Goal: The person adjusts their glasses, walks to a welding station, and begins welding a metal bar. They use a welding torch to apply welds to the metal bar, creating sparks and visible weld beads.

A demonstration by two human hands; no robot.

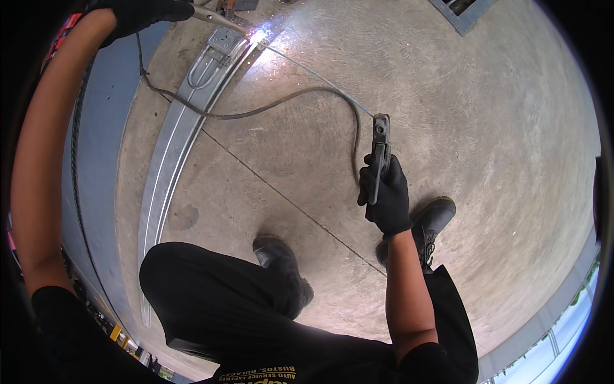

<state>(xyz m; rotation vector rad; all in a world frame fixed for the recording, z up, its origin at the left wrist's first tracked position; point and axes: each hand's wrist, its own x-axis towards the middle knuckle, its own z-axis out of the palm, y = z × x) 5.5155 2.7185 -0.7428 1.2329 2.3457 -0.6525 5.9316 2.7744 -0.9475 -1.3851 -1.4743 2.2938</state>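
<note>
In the black-gloved grip of my right hand (387, 198) is a welding electrode holder (381, 132). From its jaw a thin welding rod (313, 77) runs up and left to a bright arc (258, 36) with sparks. The arc burns at the far end of a long grey metal rail (171, 144), beside a bracket (222, 41) and a bent U-shaped rod (206, 78). My left hand (144, 13), also gloved in black, is closed at the end of a pale metal bar (219, 19) whose other end reaches the arc. The top edge cuts off part of that hand.
A dark cable (275, 107) loops across the rail toward my right hand. My boots (281, 269) stand on the concrete floor (505, 160), which has a seam. At left runs a blue-grey strip (102, 134) with a dark line along it. A metal frame (465, 20) lies far right.
</note>
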